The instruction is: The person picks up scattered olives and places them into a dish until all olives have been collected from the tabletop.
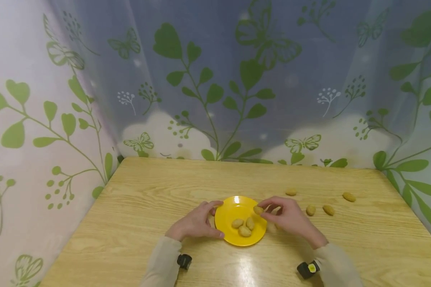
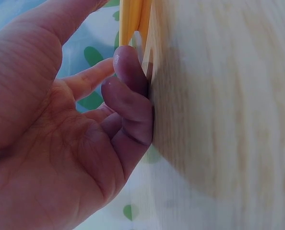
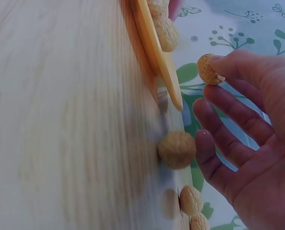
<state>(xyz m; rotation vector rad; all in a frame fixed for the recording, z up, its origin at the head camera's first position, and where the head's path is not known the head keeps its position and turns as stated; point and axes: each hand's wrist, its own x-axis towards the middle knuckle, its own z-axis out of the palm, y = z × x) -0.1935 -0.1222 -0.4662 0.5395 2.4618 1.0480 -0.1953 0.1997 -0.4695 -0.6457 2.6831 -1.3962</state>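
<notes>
A yellow plate (image 1: 221,227) lies on the table with three tan, rough-shelled walnuts (image 1: 244,231) grouped on it. My left hand (image 1: 197,222) holds the plate's left side, thumb at the near rim and fingers at the far rim; the left wrist view catches the plate's edge (image 2: 128,24) by the curled fingertips. Over the plate's right rim, my right hand (image 1: 287,215) pinches another walnut (image 3: 209,70) between thumb and fingers, raised above the surface. One walnut (image 3: 177,150) sits on the table beneath the right hand, mostly hidden in the head view.
Right of the plate, several loose walnuts (image 1: 328,210) lie scattered on the wooden table (image 1: 147,187). A curtain (image 1: 215,79) printed with leaves and butterflies hangs behind the table and along its sides. Each wrist wears a small black device (image 1: 184,261).
</notes>
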